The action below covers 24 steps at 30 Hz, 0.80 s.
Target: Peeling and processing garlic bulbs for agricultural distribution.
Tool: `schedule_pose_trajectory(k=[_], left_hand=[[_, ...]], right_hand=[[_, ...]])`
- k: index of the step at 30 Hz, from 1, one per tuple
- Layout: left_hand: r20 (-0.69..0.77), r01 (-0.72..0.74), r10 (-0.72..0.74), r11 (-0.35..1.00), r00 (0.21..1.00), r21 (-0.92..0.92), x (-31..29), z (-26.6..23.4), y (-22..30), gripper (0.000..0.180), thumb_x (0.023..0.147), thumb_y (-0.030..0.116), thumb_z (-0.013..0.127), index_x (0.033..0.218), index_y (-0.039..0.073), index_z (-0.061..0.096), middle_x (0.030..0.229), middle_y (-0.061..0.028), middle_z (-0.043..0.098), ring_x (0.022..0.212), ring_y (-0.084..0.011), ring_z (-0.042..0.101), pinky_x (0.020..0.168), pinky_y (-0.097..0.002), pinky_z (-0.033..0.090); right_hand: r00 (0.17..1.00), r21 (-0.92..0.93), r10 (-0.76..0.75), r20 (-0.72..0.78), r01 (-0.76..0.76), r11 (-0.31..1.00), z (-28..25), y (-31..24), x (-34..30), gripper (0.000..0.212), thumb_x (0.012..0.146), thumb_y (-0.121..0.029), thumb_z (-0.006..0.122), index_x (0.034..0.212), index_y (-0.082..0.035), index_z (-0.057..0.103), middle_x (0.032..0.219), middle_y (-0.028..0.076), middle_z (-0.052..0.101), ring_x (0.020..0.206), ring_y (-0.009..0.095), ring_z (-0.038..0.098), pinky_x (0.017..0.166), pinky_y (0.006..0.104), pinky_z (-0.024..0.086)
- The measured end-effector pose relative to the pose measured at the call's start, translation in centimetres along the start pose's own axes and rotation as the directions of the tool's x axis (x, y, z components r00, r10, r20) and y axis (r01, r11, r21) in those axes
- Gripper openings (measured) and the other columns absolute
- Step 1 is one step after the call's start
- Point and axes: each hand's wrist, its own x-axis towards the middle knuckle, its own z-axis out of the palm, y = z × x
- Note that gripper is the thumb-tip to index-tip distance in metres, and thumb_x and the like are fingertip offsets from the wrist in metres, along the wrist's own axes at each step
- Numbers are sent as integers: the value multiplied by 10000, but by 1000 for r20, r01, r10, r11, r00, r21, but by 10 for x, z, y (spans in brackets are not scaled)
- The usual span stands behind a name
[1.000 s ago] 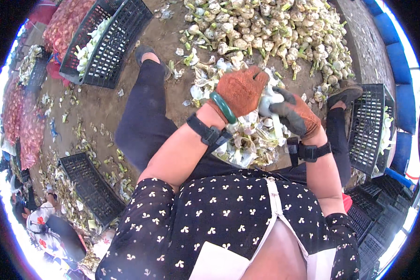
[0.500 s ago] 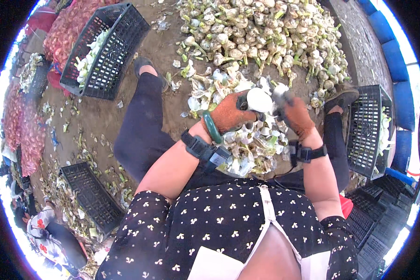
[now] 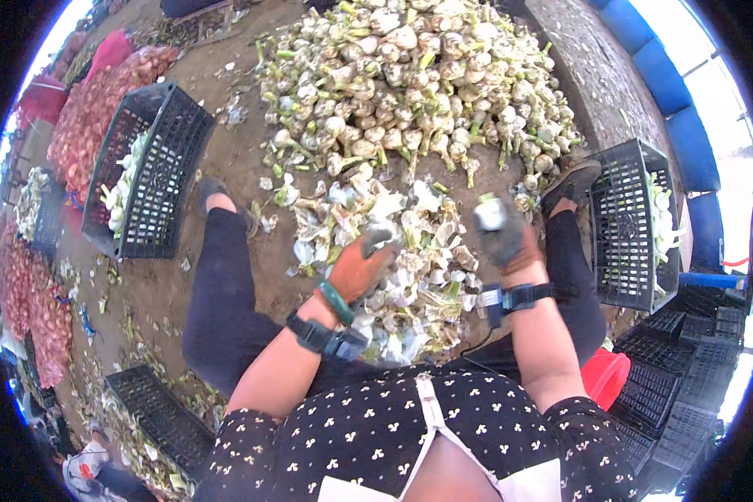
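Orange-gloved left hand (image 3: 361, 266) half-curled, nothing gripped, low over heap of peeled skins (image 3: 393, 276) between the legs. Dark-gloved right hand (image 3: 504, 237) closed around white garlic bulb (image 3: 489, 212), raised, well apart from left. Unpeeled garlic pile (image 3: 418, 92) beyond. Black crate (image 3: 632, 226) just beside right; second crate (image 3: 146, 167) far left.

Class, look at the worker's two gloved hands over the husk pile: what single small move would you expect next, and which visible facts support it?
Probably a short swing of the right hand toward the black crate on the right, to drop in the pale bulb it holds. That crate already holds similar pale bulbs and lies just beside this hand. The left hand hangs apparently empty over the husk pile.
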Motion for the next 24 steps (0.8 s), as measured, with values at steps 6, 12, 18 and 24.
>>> schedule_pose_trajectory(k=[6,12,18,24], left_hand=[[44,156,-169,965,985,211,10,-4,-32,472,784,224,578,1165,-31,465,1022,-168,579,937,-235,557,825,-330,432],[151,303,-323,943,934,141,19,-9,-66,425,744,79,540,1159,0,488,1024,-112,601,936,-203,560,832,-309,433],[100,375,-390,917,916,140,37,6,-23,389,771,26,469,1156,-18,496,948,-97,624,830,-183,600,751,-285,470],[-21,387,-388,911,921,146,25,-7,-22,324,817,64,449,1118,-1,549,958,-101,630,799,-175,607,725,-281,475]], right_hand=[[739,137,-545,396,539,831,-42,-166,8,389,924,-300,375,1202,-35,438,1186,109,480,1123,216,421,977,330,345],[859,-995,-512,-3,-53,-83,-57,-90,206,666,777,-515,512,1082,78,517,1066,233,562,1014,340,530,852,369,414],[886,-958,-385,-257,-288,-22,-80,-52,306,433,783,-414,560,828,6,656,978,182,619,913,322,591,789,389,467],[848,-766,-486,-212,164,622,-18,-17,250,353,793,-324,624,843,26,633,759,87,639,643,219,568,603,324,448]])
